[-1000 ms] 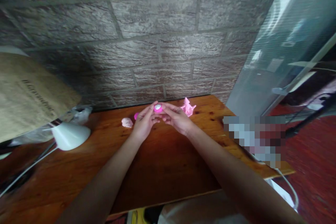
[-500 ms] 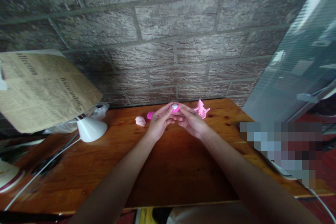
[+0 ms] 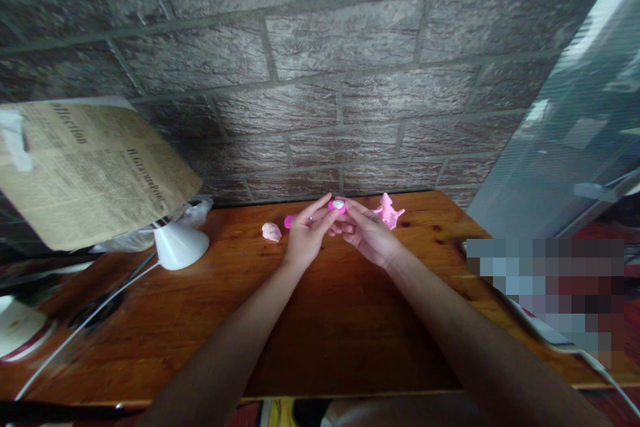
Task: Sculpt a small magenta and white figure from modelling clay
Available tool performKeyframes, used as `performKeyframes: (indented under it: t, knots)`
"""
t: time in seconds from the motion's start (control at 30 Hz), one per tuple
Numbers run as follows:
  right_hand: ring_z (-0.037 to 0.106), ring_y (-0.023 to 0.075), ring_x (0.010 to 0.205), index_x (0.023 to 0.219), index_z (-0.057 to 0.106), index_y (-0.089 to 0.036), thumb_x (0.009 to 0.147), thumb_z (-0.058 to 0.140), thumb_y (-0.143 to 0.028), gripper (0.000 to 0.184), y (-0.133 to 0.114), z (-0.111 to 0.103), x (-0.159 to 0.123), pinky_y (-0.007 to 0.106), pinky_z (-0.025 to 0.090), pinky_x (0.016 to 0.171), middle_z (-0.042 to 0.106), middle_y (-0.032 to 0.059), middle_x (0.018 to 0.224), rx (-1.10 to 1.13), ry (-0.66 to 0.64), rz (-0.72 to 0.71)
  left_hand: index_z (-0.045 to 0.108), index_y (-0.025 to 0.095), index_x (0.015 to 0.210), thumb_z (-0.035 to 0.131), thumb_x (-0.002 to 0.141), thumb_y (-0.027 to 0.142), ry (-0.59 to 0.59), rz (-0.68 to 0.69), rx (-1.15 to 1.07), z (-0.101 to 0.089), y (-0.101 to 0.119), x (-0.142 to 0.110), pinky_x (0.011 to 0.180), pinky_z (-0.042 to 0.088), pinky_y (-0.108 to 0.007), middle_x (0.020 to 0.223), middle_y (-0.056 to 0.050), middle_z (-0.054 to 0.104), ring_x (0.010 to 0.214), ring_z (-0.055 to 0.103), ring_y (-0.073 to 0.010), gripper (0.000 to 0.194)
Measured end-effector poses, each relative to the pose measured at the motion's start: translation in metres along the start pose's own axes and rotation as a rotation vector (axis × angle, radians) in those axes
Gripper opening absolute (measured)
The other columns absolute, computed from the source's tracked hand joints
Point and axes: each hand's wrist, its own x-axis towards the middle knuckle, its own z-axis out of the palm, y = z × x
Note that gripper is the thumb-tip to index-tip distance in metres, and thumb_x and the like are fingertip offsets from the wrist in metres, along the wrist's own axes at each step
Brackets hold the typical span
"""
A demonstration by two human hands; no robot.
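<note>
Between my two hands is a small round bright-pink piece (image 3: pixel 337 207) with a whitish face; its exact kind is too small to tell. My left hand (image 3: pixel 306 233) grips its left side, thumb on the near edge, and a ring shows on one finger. From the right, my right hand (image 3: pixel 370 233) pinches the same piece with thumb and fingers. Just left of my left hand lies a bright-pink object (image 3: pixel 289 221), partly hidden, and beyond it a pale pink lump (image 3: pixel 271 232). A spiky pink plastic piece (image 3: pixel 387 211) rests behind my right hand.
A lamp with a newsprint shade (image 3: pixel 100 173) and white base (image 3: pixel 180 247) stands on the wooden table (image 3: pixel 350 320) at left, its white cord running forward. Dark scissors-like handles (image 3: pixel 95 310) and a white cup (image 3: pixel 23 330) are farther left. A brick wall (image 3: pixel 340 93) closes the back.
The view has shifted slightly, so everything sits a little farther right. My left hand has turned a bit, covering more of the bright-pink object. Both hands still hold the round piece.
</note>
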Motion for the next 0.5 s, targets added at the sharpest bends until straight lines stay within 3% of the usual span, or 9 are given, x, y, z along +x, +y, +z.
performKeyframes:
  t: [0.13, 0.3, 0.5]
  knots:
    - [0.049, 0.0086, 0.055, 0.101, 0.075, -0.029, 0.066, 0.088, -0.042, 0.039, -0.0002, -0.0008, 0.0003, 0.023, 0.041, 0.055, 0.070, -0.0050, 0.074, -0.028, 0.031, -0.019, 0.074, 0.023, 0.115, 0.081, 0.077, 0.040, 0.055, 0.078, 0.076, 0.0018, 0.0002, -0.0024, 0.058, 0.052, -0.026, 0.099, -0.006, 0.080, 0.060, 0.068, -0.0134, 0.043]
    - [0.047, 0.0072, 0.054, 0.099, 0.076, -0.030, 0.061, 0.091, -0.046, 0.044, -0.0005, -0.0018, 0.0005, 0.022, 0.039, 0.055, 0.065, -0.0067, 0.070, -0.028, 0.035, -0.036, 0.075, 0.022, 0.110, 0.078, 0.081, 0.038, 0.017, 0.143, 0.147, 0.0016, 0.0016, -0.0058, 0.059, 0.053, -0.025, 0.097, -0.006, 0.079, 0.064, 0.069, -0.0141, 0.033]
    - [0.049, 0.0088, 0.056, 0.102, 0.076, -0.031, 0.065, 0.088, -0.048, 0.042, -0.0019, -0.0015, -0.0009, 0.024, 0.045, 0.060, 0.061, -0.0071, 0.064, -0.067, 0.022, -0.064, 0.068, 0.023, 0.123, 0.077, 0.083, 0.040, 0.045, 0.144, 0.141, 0.0044, 0.0029, -0.0101, 0.058, 0.053, -0.025, 0.111, -0.009, 0.077, 0.063, 0.069, -0.0133, 0.044]
